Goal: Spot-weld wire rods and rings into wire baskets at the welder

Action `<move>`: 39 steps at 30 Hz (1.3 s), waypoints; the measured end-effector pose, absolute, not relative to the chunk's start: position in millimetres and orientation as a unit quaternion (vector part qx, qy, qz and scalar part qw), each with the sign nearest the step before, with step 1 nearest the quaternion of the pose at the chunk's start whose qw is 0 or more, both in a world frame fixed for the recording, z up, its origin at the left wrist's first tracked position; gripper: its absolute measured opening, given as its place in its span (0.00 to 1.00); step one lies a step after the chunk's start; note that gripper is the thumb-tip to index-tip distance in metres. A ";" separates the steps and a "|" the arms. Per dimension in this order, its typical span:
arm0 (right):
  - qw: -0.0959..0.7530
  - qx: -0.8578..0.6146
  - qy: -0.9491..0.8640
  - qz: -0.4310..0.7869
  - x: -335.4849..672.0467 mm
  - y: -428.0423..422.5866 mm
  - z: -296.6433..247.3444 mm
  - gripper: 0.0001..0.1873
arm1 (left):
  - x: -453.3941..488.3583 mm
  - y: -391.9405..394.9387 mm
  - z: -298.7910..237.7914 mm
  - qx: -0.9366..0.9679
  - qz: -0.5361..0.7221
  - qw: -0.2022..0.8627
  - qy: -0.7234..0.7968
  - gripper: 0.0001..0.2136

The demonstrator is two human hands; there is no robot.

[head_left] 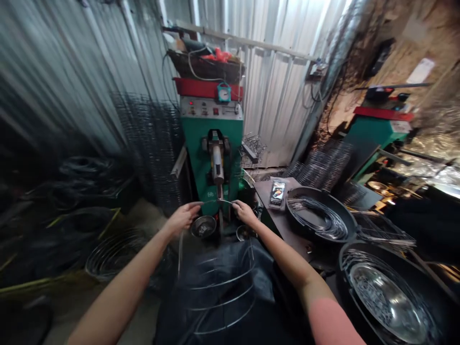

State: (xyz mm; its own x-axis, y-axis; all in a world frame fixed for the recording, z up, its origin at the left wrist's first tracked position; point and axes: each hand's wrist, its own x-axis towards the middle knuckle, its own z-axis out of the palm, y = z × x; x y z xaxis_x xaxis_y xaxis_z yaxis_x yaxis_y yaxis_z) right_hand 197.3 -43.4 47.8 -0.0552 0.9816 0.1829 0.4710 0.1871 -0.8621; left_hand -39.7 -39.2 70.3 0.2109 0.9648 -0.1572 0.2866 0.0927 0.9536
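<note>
My left hand point(183, 217) and my right hand point(244, 212) both pinch a thin steel wire hoop point(217, 202), holding its arc up in front of the green spot welding machine point(211, 143). The welder's electrode head point(217, 160) stands just above and beyond the wire. Below my left hand sits a small steel bowl point(203, 226) holding small metal bits. A second bowl point(244, 233) lies just below my right hand. More of the hoop curves down toward my lap, where several wire rings point(223, 298) rest against dark clothing.
To the right, black round pans hold coiled wire rings point(316, 214) point(384, 292), beside a dark bench with a phone point(277, 193). Stacked wire mesh point(154, 148) leans on corrugated metal sheeting. A second green machine point(377, 127) stands far right; dark coils lie on the floor at left.
</note>
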 end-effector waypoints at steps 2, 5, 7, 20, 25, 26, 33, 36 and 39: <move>0.373 -0.568 -0.662 0.316 202.7 -36.1 30.9 0.13 | -33.8 -32.3 55.0 0.560 0.321 0.531 0.549 0.25; 0.356 -0.569 -0.672 0.314 206.3 -25.8 20.4 0.13 | -30.6 -26.0 46.6 0.543 0.321 0.547 0.551 0.24; 0.352 -0.562 -0.682 0.308 205.2 -18.9 18.8 0.14 | -30.0 -23.9 45.2 0.541 0.320 0.554 0.546 0.25; 0.172 -0.562 -0.803 0.100 190.2 -12.9 19.0 0.17 | -35.8 -8.7 31.7 0.675 0.310 0.416 0.524 0.25; 0.089 -0.555 -0.827 0.007 187.9 -20.9 28.9 0.17 | -31.7 3.9 24.2 0.781 0.298 0.290 0.465 0.25; 0.078 -0.554 -0.829 -0.001 187.0 -21.9 30.0 0.17 | -31.3 5.4 23.9 0.795 0.290 0.276 0.455 0.24; 0.036 -0.552 -0.833 -0.019 185.6 -20.5 24.8 0.23 | -32.6 9.7 22.1 0.843 0.248 0.203 0.431 0.23; 0.024 -0.559 -0.828 -0.021 185.5 -18.4 21.6 0.22 | -32.5 12.2 17.7 0.851 0.230 0.173 0.439 0.22; 0.022 -0.564 -0.825 -0.023 185.8 -17.1 20.0 0.20 | -31.4 16.2 14.8 0.844 0.231 0.200 0.441 0.20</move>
